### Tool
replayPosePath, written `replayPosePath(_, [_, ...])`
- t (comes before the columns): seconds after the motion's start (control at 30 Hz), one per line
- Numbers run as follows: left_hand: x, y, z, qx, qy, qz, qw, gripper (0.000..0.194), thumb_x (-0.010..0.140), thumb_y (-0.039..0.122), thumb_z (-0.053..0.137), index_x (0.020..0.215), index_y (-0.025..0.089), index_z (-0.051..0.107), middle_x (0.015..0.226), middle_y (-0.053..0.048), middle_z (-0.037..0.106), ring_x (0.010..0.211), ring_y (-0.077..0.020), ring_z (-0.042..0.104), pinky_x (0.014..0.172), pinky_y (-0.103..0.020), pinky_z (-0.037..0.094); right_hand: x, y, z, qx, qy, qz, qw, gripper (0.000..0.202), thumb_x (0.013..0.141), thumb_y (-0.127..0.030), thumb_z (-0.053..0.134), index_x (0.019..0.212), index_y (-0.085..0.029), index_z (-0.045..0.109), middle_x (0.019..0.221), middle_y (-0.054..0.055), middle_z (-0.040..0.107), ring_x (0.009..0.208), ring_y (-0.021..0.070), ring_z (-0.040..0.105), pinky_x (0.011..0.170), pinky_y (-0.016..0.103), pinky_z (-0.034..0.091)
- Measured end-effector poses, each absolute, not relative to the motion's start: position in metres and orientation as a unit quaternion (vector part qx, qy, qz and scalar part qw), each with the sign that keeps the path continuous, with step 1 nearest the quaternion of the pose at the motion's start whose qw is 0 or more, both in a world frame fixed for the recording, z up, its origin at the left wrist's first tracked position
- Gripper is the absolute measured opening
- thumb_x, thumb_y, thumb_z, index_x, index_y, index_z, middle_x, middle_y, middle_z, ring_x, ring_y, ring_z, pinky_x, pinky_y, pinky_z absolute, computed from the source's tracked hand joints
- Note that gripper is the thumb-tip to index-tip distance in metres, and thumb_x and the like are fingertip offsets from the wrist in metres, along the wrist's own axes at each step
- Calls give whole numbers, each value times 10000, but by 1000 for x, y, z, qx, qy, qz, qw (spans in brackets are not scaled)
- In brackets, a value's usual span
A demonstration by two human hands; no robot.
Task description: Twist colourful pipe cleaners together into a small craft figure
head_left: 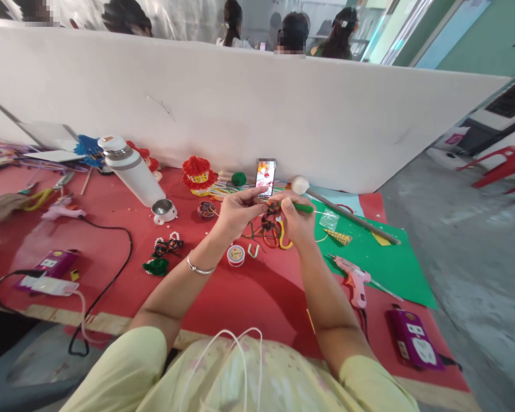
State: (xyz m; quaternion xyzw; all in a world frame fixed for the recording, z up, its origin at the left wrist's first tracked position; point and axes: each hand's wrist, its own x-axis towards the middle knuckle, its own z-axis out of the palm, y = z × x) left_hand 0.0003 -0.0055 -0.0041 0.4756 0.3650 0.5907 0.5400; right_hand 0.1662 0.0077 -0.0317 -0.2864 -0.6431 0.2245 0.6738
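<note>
My left hand [236, 214] is closed, its fingertips pinching a small dark multicoloured yarn piece [271, 216] in front of the phone. One finger overlaps the lower edge of the phone [265, 174], which leans upright against the white partition with a lit picture on it. My right hand [298, 223] is closed at the other side of the yarn piece, gripping a slim tool with a green handle [302, 208]; its thin shaft points right. Loose dark strands hang below the hands, over scissors with orange and yellow handles [285, 236].
A round tub [236, 255], a white bottle [131, 169], its metal cup [163, 211] and a red ornament [198, 174] stand on the red table. A pink glue gun [352, 277] lies by a green sheet [381, 266]. Another person's hand [4, 209] is at far left.
</note>
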Motion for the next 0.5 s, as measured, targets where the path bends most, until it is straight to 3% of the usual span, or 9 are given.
replayPosePath(0.07, [3,-6,-7,506,397,618,452,403,658,194,895,1060,185,886,756,-15,779,625,-119,620,596,-258,501,170,7,-30,-304,-665,181,657,138,1005,-384,729,997,-315,848,954,12,842,909,205,795,861,400,662])
replayPosePath(0.13, [6,-7,-8,511,403,632,421,407,663,187,884,1070,187,884,799,-20,802,654,-126,640,652,-275,543,170,6,-31,-304,-687,92,653,140,964,-330,787,1090,-347,847,1100,22,855,1004,222,803,913,419,663])
replayPosePath(0.23, [7,-7,-6,467,360,617,520,445,634,206,925,1077,192,886,759,-10,777,592,-90,578,573,-240,484,166,6,-38,-286,-693,45,660,232,961,-313,787,1177,-389,823,1247,22,843,1136,247,799,997,467,658])
replayPosePath(0.37, [0,-6,1,413,332,557,640,403,596,214,970,994,198,904,715,-24,749,492,-34,413,445,-215,255,162,14,-47,-288,-602,205,716,218,1002,-503,705,1101,-341,811,1154,29,862,1131,254,812,1043,512,661])
replayPosePath(0.5, [-9,-6,9,420,344,553,632,332,586,157,940,911,215,907,745,-39,774,478,-27,362,443,-234,212,161,22,-51,-270,-536,367,711,386,913,-669,744,1007,-299,802,1043,26,874,979,231,835,903,432,689])
